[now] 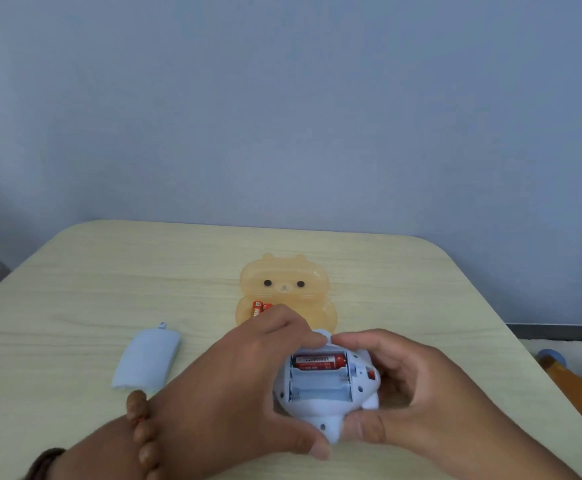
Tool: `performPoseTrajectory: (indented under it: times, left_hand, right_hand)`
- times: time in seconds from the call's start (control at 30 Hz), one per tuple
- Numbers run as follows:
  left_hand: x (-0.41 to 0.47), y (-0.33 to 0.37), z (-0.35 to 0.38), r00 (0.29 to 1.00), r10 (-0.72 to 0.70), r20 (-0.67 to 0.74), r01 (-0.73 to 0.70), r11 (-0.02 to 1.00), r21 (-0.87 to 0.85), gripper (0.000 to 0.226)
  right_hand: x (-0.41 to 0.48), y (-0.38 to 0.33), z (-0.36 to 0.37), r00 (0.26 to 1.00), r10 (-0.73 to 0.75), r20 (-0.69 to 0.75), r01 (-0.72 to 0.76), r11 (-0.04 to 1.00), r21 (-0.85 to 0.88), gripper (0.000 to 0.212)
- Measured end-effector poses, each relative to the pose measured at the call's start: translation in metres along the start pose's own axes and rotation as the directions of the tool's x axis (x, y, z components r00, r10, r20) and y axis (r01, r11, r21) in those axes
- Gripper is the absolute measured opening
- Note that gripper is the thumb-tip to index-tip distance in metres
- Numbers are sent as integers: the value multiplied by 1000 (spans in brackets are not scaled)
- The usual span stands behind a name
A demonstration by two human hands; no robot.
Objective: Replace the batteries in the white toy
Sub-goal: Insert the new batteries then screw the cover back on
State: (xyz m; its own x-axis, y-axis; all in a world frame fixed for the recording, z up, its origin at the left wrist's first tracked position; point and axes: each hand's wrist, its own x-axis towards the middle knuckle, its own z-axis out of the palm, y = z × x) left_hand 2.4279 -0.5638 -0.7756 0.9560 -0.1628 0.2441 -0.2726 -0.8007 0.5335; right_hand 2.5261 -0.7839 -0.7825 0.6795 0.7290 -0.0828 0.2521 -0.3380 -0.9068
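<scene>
Toy (317,415) lies belly-up at the near middle of the surface (109,271), clasped from both sides. The left hand (248,368) curls round its left flank, fingers hooked over the far edge and thumb on the near edge. The right hand (421,375) wraps the right flank the same way. Neither holds anything else.

One red battery (319,362) sits in the far slot of the open bay, and the two nearer slots look empty, so the step in hand is probably filling them. To do it well, keep one hand steadying the rounded shell (it would rock if let go). Check the polarity marks, press each cell's flat end against the spring first, then push the other end down until it seats flush.

The shell is smooth, pale, hard plastic with small holes and a red switch on its right. Spares (257,308), glossy red cylinders, rest in a translucent orange bear tray (286,289) just beyond the hands. The cover (147,358), a curved pale panel with a tab at its far end, lies to the left.
</scene>
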Motion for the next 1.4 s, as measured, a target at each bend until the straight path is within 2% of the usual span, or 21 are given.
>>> performPoseTrajectory:
  times: [0.07, 0.13, 0.23, 0.33, 0.4, 0.5, 0.7, 0.8, 0.87, 0.93, 1.07, 1.13, 1.2, 1.27, 1.4]
  left_hand:
    - [-1, -7, -11, 999, -44, -1, 44, 999, 2, 81]
    - [-4, -17, -32, 994, -107, -32, 108, 994, 29, 63]
    - [-12, -32, -63, 986, -159, -52, 167, 958, 233, 37]
    - [-20, -39, -70, 967, -240, 79, 202, 921, 333, 50]
    - [-27, -42, -65, 940, -280, 193, 204, 918, 339, 65]
    - [-29, -41, -57, 922, -300, 246, 218, 926, 309, 71]
    - [-23, -42, -58, 951, -236, 201, 163, 932, 324, 51]
    - [-19, -38, -71, 973, -217, 82, 178, 926, 332, 37]
    - [-15, -29, -74, 983, -182, -28, 184, 955, 232, 29]
    - [-9, -17, -71, 984, -153, -88, 160, 984, 80, 32]
    - [-2, 0, -55, 993, -122, 5, 122, 989, -85, 35]
    - [1, 3, -49, 995, -99, 28, 100, 993, -65, 31]
    - [2, 5, -45, 997, -73, 13, 73, 997, -29, 36]
    - [3, 8, -43, 1000, -8, -27, 9, 997, 72, 35]
    - [6, 18, -36, 993, 64, -96, -49, 987, 155, 14]
  right_hand:
    - [0, 1, 3, 1000, -10, 4, 10, 1000, 2, 67]
    - [0, 3, 3, 1000, -10, -4, 11, 1000, 21, 66]
    - [0, 5, 4, 1000, 6, -15, -5, 998, 66, 67]
    - [0, 6, 3, 1000, -5, -3, 5, 998, 65, 66]
    - [0, 7, 2, 1000, -7, 6, 6, 998, 57, 66]
    - [0, 7, 2, 1000, -2, -8, 2, 999, 52, 67]
    - [-1, 7, 3, 1000, -10, -20, 11, 998, 59, 66]
    - [-1, 7, 4, 999, -7, -31, 9, 998, 69, 67]
    - [-1, 8, 5, 999, -7, -33, 9, 998, 66, 67]
    - [-1, 8, 5, 1000, -8, -29, 10, 998, 63, 67]
    - [-1, 8, 4, 1000, -15, -14, 16, 998, 67, 67]
    - [-1, 7, 4, 1000, -20, -11, 20, 997, 69, 68]
    - [-1, 7, 5, 1000, -23, -12, 24, 997, 67, 68]
    - [-1, 7, 5, 1000, -26, -10, 27, 998, 60, 68]
    - [-1, 7, 5, 999, -34, -2, 34, 998, 48, 69]
